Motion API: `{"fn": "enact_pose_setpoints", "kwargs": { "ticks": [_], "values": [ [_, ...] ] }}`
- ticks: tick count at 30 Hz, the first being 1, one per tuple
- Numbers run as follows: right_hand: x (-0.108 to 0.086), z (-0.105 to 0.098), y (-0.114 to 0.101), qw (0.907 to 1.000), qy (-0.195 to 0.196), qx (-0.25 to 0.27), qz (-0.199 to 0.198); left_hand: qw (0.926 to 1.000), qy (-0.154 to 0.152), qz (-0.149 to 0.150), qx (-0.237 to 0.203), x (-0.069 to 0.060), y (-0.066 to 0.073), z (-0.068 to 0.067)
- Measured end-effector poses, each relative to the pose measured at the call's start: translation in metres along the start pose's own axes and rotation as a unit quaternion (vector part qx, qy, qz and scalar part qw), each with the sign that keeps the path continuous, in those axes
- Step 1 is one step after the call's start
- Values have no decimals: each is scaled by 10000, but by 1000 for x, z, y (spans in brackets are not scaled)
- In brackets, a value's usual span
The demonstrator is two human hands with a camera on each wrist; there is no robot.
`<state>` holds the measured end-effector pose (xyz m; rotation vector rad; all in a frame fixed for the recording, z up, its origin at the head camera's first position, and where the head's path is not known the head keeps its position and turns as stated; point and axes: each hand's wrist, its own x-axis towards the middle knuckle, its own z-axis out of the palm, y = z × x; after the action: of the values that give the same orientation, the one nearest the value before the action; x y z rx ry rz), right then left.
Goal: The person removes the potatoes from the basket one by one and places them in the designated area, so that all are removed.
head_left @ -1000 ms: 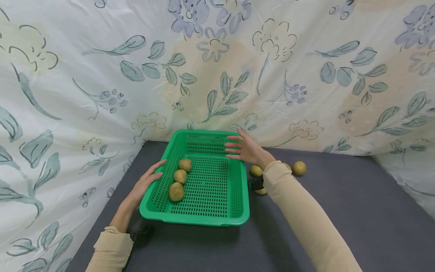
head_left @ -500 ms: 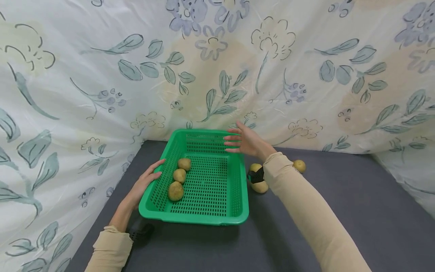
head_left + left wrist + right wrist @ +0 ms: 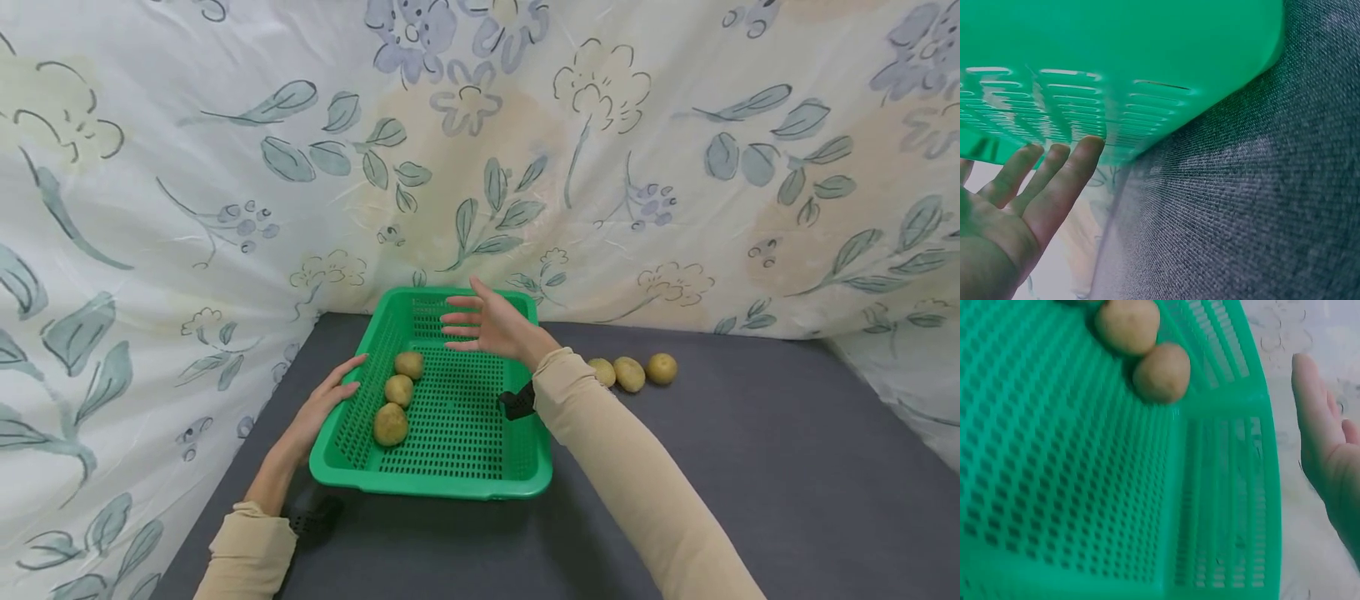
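Note:
A green perforated plastic basket (image 3: 453, 485) sits on the dark table in the head view. Three potatoes (image 3: 391, 425) lie in a line along its left inner side. My left hand (image 3: 311, 417) rests against the basket's left wall with extended fingers; the left wrist view shows its fingertips (image 3: 1090, 145) at the slotted wall. Above the far part of the basket my right hand (image 3: 504, 327) hovers, fingers spread and holding nothing. In the right wrist view the thumb (image 3: 1310, 394) shows beyond the basket rim, with potatoes (image 3: 1163, 374) inside.
Right of the basket, several potatoes (image 3: 630, 375) lie in a row on the dark cloth-covered table (image 3: 765, 467), partly behind the right sleeve (image 3: 637, 467). A floral sheet (image 3: 480, 167) hangs behind and at the sides. A black wrist device (image 3: 517, 402) is on the right wrist.
My right hand has moved left from the basket's right rim to over its inside. The forearm now covers potatoes seen beside the basket before and uncovers others. The left hand has stayed put.

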<state>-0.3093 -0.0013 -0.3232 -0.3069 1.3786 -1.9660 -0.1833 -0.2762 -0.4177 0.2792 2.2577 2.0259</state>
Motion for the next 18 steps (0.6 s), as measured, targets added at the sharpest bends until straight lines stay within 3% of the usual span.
{"fn": "enact_pose_setpoints", "kwargs": {
  "ticks": [7,18],
  "values": [
    [9,6,14,9999,-119,85,37,10000,40,-9,69,1,0,0],
    [10,-12,25,9998,94,49,158,9999,-45,37,-123,1,-1,0]
  ]
}}
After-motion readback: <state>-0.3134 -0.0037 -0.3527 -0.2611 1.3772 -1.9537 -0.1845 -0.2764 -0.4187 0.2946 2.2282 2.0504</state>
